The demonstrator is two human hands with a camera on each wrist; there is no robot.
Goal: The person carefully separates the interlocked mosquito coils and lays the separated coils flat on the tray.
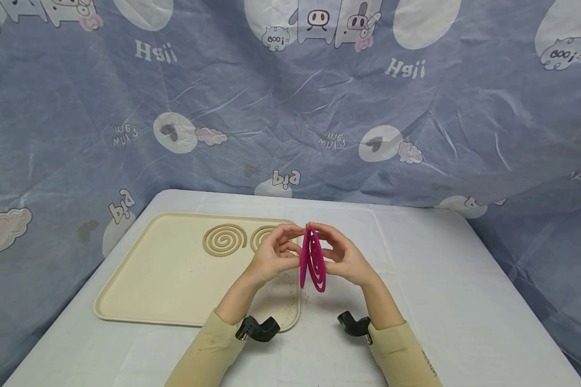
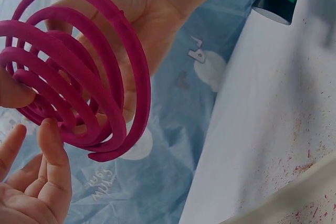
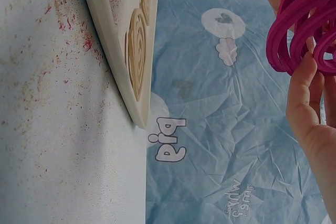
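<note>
Between my two hands, a pair of magenta mosquito coils (image 1: pixel 314 258) stands on edge, raised above the tray's right end. They meet near the top and spread apart toward the bottom in the head view. My left hand (image 1: pixel 270 259) pinches the left side with thumb and fingertips. On the opposite side, my right hand (image 1: pixel 347 261) grips with its fingers and thumb. Seen from the left wrist, the magenta spirals (image 2: pixel 139 77) overlap and join at the lower edge; whether they are still interlocked I cannot tell.
A cream tray (image 1: pixel 150 269) lies on the white table (image 1: pixel 440 301), left of centre. Two tan mosquito coils sit in it, one whole coil (image 1: pixel 225 226) and another coil (image 1: pixel 254 236) partly behind my left hand. Reddish crumbs (image 3: pixel 86 43) are scattered near the tray. A blue printed cloth (image 1: pixel 271 107) hangs behind.
</note>
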